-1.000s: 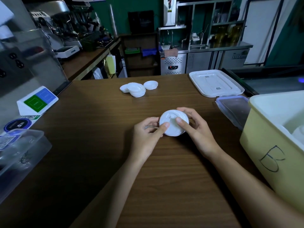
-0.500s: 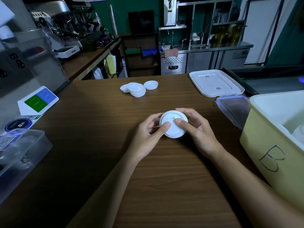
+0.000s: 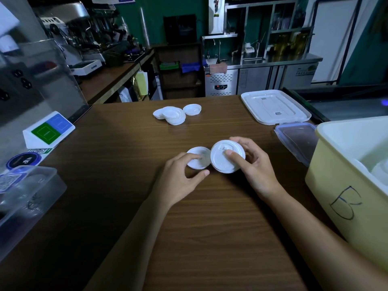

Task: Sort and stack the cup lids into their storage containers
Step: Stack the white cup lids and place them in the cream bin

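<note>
Yellow bin [image 3: 346, 185] marked B, near right, holds white lids [image 3: 378, 171]; what is in the clear tub [image 3: 27, 198] at left is unclear. Mid-table, left hand [image 3: 180, 181] holds a small lid [image 3: 198, 157] and right hand [image 3: 254, 164] grips a large lid [image 3: 226, 156], side by side. Beyond lies a lid pile [image 3: 172, 115].

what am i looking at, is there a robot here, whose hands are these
No robot here: every picture comes from one camera worn on a person's head, looking down at their two bare hands over a wooden table. The left hand holds a smaller white lid; the right hand holds a larger white lid beside it. Farther off lies a pile of white lids. At the right stands a yellow tub marked B, with a white box cover and a clear cover beyond it. A clear container sits at the left.
</note>
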